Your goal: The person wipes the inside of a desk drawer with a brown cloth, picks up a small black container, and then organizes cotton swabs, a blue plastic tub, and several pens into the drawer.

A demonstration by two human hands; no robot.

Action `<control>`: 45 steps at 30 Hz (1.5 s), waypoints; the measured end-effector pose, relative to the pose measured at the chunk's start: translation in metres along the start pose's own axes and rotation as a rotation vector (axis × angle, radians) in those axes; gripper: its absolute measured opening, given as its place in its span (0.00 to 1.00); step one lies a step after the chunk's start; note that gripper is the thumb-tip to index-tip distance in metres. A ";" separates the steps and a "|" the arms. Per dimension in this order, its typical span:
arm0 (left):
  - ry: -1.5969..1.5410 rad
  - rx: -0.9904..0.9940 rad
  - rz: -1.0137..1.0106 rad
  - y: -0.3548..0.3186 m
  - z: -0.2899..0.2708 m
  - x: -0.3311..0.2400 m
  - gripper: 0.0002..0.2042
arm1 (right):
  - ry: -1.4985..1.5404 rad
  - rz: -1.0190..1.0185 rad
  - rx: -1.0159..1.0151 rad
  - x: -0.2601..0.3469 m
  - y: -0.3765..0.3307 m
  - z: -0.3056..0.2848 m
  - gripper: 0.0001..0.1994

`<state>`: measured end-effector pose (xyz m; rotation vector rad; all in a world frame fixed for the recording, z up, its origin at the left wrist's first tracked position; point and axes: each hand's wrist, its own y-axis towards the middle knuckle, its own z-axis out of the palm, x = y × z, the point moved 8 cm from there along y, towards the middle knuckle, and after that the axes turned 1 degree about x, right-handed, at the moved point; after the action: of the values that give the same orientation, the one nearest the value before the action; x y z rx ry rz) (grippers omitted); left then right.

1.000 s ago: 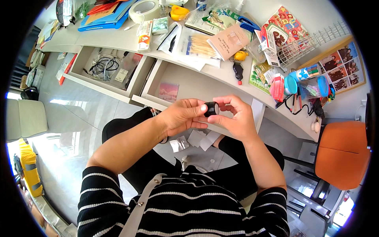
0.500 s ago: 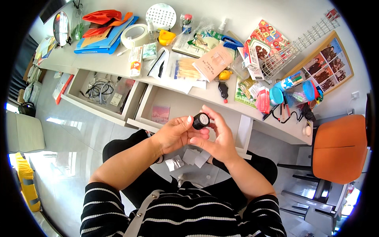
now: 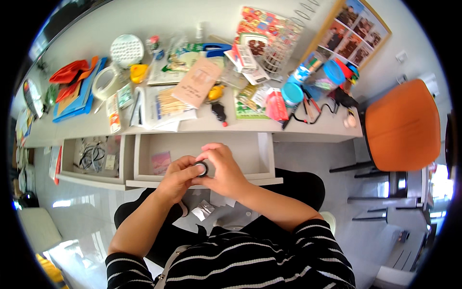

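Note:
Over the front edge of the open middle drawer (image 3: 240, 181), both my hands are closed round a small black round container (image 3: 206, 169). My left hand (image 3: 177, 178) has its thumb against the container and its fingers bent behind it. My right hand (image 3: 222, 172) wraps it from the other side, thumb below and forefinger above. One round end of the container faces up, with a pale centre; the fingers hide most of its body. Inside the drawer, just left of my hands, lies a pink card (image 3: 160, 163).
An open left drawer (image 3: 89, 177) holds cables. On the desk (image 3: 197, 126) lie a pink booklet (image 3: 197, 82), cotton swabs (image 3: 173, 102), a tape roll (image 3: 102, 91) and blue folders (image 3: 86, 98). An orange chair (image 3: 403, 126) stands right; crumpled foil (image 3: 203, 210) lies below my hands.
My view has turned to the right. The container, tilted with its labelled end showing before, now sits lower between my hands, and my right fingers have closed round it.

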<state>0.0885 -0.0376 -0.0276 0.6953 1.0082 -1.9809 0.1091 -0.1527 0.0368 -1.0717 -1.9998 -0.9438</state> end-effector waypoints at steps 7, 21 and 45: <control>0.011 0.024 -0.039 0.007 0.014 0.005 0.15 | -0.058 -0.041 -0.022 -0.005 -0.020 -0.012 0.26; 0.154 0.178 -0.129 0.021 0.031 0.028 0.18 | 0.001 -0.072 -0.079 -0.005 -0.048 -0.043 0.30; -0.298 0.227 -0.086 -0.024 0.066 0.019 0.27 | -0.004 -0.129 -0.081 0.044 -0.032 -0.051 0.22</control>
<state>0.0507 -0.0918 0.0037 0.4620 0.6515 -2.2171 0.0732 -0.1910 0.0894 -0.9979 -2.0697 -1.0988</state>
